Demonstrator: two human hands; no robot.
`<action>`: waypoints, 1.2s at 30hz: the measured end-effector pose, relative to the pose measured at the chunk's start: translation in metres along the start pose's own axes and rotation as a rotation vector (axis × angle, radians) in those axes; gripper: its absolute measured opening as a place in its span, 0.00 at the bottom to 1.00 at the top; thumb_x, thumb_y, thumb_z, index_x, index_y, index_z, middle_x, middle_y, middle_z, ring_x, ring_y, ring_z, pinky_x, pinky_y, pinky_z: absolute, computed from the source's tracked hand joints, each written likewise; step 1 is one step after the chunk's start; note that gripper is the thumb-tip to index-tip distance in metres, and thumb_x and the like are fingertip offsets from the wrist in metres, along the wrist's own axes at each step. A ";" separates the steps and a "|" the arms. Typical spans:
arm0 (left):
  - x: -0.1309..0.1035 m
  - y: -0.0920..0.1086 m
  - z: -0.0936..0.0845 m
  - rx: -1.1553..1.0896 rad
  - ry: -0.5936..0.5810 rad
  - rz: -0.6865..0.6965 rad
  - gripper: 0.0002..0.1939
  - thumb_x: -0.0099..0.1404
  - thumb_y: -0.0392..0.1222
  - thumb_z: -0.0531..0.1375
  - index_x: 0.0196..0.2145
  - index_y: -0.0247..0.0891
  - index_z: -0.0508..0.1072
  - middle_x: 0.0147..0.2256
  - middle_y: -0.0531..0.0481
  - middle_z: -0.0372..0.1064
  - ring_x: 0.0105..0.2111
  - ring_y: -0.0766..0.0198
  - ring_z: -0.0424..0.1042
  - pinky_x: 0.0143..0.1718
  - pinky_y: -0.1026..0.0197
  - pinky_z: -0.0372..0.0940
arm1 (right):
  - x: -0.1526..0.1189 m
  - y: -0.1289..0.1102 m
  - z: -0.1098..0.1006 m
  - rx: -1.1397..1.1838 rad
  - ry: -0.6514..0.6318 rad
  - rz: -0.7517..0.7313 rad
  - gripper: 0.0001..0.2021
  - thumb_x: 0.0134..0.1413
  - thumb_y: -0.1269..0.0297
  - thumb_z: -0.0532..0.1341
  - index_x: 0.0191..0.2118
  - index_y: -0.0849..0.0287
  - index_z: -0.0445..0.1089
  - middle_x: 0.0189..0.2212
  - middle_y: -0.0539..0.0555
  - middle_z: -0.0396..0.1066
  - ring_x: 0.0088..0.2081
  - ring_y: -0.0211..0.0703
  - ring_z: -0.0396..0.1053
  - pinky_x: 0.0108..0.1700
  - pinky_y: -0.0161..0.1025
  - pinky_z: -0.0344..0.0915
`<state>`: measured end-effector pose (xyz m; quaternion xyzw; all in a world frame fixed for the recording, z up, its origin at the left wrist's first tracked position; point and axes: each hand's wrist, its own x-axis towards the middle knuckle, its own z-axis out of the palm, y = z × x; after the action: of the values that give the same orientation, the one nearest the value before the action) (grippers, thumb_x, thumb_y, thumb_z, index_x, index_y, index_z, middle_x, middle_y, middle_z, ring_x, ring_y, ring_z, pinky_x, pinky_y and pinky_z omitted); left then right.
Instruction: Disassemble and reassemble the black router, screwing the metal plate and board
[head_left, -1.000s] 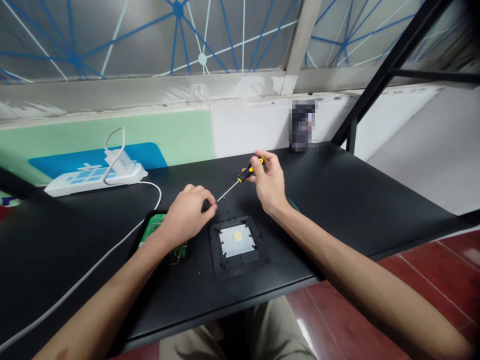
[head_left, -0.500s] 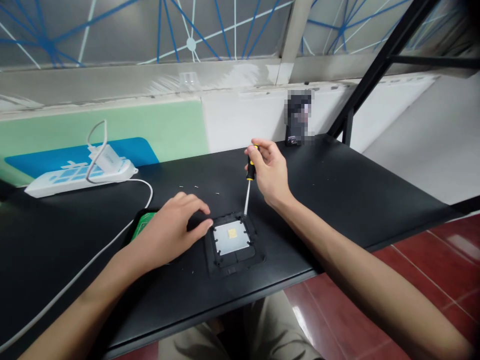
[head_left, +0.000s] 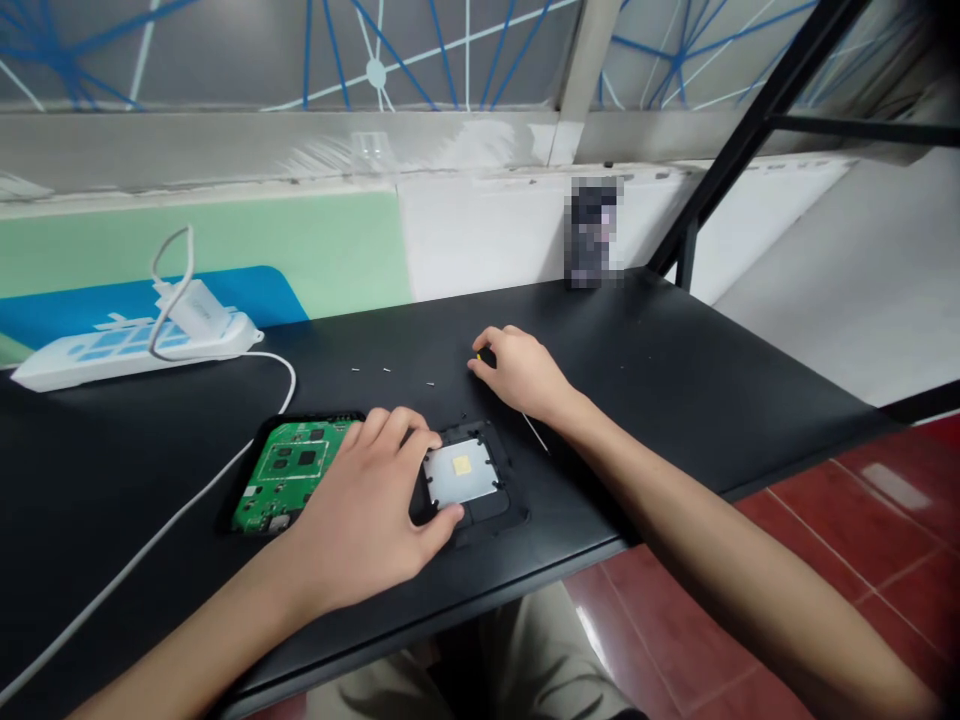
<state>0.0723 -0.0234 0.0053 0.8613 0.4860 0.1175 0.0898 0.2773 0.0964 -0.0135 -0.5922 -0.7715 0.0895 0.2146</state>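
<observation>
My right hand (head_left: 521,365) is low at the table, its fingers curled round the black and yellow handle of a screwdriver (head_left: 535,433). The thin shaft sticks out under the wrist, pointing toward me. My left hand (head_left: 382,500) is spread, with fingers and thumb at the left edge of a black plastic cover (head_left: 514,505); whether it grips the edge I cannot tell. A silver metal plate (head_left: 465,485) with a small yellowish pad (head_left: 461,465) lies in the cover. Left of that hand, a green circuit board (head_left: 277,480) in a black casing is partly hidden by it.
Several tiny screws (head_left: 387,370) lie on the black table (head_left: 637,370) behind the cover. A white power strip (head_left: 142,350) with a charger (head_left: 199,308) and white cable (head_left: 180,520) is at the left. A blurred dark object (head_left: 591,235) leans on the wall.
The screwdriver tip has left the cover's far corner; my right hand has lowered and laid the tool nearly flat. My left hand has come nearer and opened wider, uncovering more circuit board.
</observation>
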 end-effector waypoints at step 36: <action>0.005 0.002 0.005 -0.157 0.073 -0.015 0.10 0.59 0.42 0.65 0.37 0.39 0.70 0.42 0.47 0.67 0.45 0.50 0.63 0.45 0.47 0.64 | -0.058 0.002 -0.032 0.145 -0.294 -0.726 0.26 0.49 0.50 0.69 0.50 0.62 0.71 0.48 0.62 0.67 0.50 0.53 0.66 0.55 0.52 0.68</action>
<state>0.0775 -0.0205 0.0017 0.8432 0.4845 0.1861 0.1402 0.3055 0.0383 0.0013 -0.2452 -0.9449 0.1458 0.1605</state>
